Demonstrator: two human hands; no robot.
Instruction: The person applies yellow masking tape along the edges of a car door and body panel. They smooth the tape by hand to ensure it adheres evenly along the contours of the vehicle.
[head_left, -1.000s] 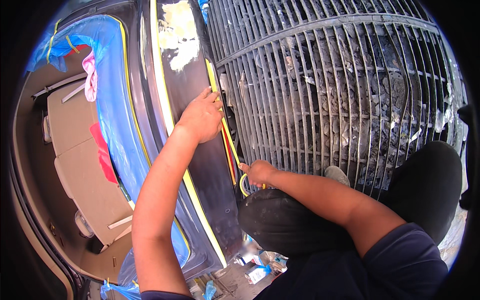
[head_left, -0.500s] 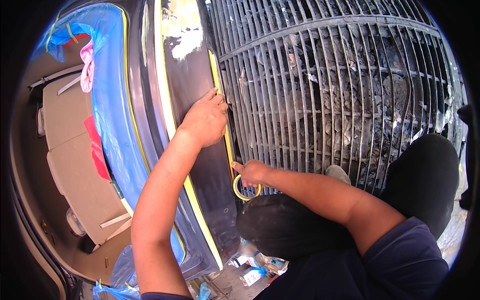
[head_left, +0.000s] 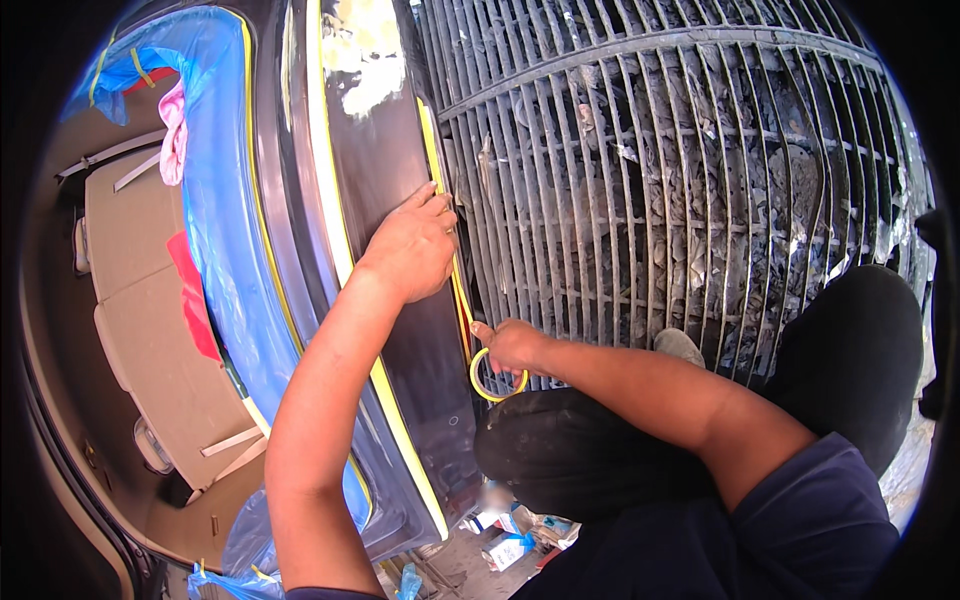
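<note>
Our left hand (head_left: 415, 250) lies flat, fingers together, pressing yellow masking tape (head_left: 437, 160) along the right edge of a dark car panel (head_left: 380, 150). Our right hand (head_left: 512, 345), nearer, is clamped on the tape roll (head_left: 497, 377). We judge steady tension and firm rubbing keep the line straight.

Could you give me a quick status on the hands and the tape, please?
Left hand pressing yellow tape onto dark panel edge. Right hand grips tape roll below. Nothing blocking the edge.
</note>
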